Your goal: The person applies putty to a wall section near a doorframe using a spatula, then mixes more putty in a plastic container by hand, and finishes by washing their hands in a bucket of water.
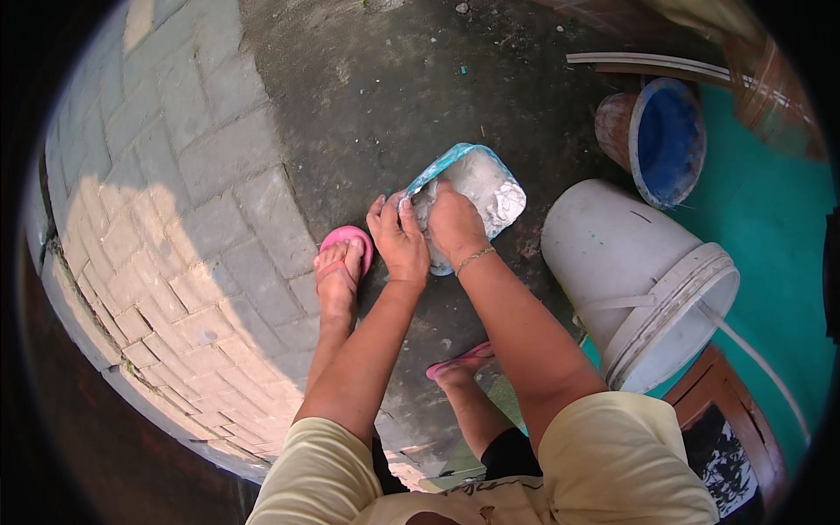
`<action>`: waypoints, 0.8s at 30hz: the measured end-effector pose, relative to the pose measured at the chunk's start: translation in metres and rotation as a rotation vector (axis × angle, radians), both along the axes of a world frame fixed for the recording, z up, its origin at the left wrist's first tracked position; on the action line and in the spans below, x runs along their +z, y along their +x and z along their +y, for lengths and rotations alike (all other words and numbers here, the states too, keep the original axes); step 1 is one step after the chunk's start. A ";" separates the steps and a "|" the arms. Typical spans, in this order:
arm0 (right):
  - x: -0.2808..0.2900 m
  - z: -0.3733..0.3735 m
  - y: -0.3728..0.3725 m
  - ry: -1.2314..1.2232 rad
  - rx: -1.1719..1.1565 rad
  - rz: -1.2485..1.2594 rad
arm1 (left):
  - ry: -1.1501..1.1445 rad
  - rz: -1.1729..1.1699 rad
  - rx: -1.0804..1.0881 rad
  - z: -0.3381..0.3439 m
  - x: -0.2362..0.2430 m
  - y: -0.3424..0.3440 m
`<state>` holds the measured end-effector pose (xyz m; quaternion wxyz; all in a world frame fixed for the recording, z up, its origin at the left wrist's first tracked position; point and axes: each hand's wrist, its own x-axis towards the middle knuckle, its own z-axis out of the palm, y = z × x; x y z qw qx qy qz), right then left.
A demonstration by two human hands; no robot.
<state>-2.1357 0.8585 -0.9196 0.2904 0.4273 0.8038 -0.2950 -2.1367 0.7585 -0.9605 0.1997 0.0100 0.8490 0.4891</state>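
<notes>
A light-blue plastic tub (435,167) with rounded corners is in front of me, over the dark ground. White powdery or pasty stuff (477,179) lines it, with a crumpled white lump at its right corner. My left hand (401,241) holds the tub's near left rim, its thumb and fingers closed about the edge. Inside the tub, my right hand (457,226) is curled down against the white stuff. Its fingertips are hidden, so what they hold, if anything, cannot be seen. A thin bracelet circles that wrist.
To the right, a large white bucket (612,245) lies on its side, its handle hanging. Beyond it a round pot (669,140) with a blue inside is tipped over. A teal surface (752,236) and a brown wooden frame (731,394) border the right. Pavers (192,201) cover the left.
</notes>
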 end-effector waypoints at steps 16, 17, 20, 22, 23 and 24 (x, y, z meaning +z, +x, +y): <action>0.031 0.010 0.007 0.006 -0.147 -0.261 | -0.098 0.011 0.035 -0.006 0.000 -0.003; 0.041 0.012 0.009 0.023 -0.151 -0.292 | -0.110 0.023 0.038 -0.005 0.003 0.000; 0.035 0.026 0.013 0.070 -0.100 -0.363 | -0.078 -0.068 0.081 0.009 0.010 0.008; 0.025 0.029 0.008 0.087 -0.129 -0.400 | -0.080 -0.085 0.097 0.011 0.010 0.010; 0.021 0.029 0.012 0.087 -0.168 -0.375 | -0.082 -0.093 0.105 0.012 0.010 0.010; 0.018 0.030 0.013 0.083 -0.206 -0.347 | -0.083 -0.108 0.098 0.012 0.012 0.010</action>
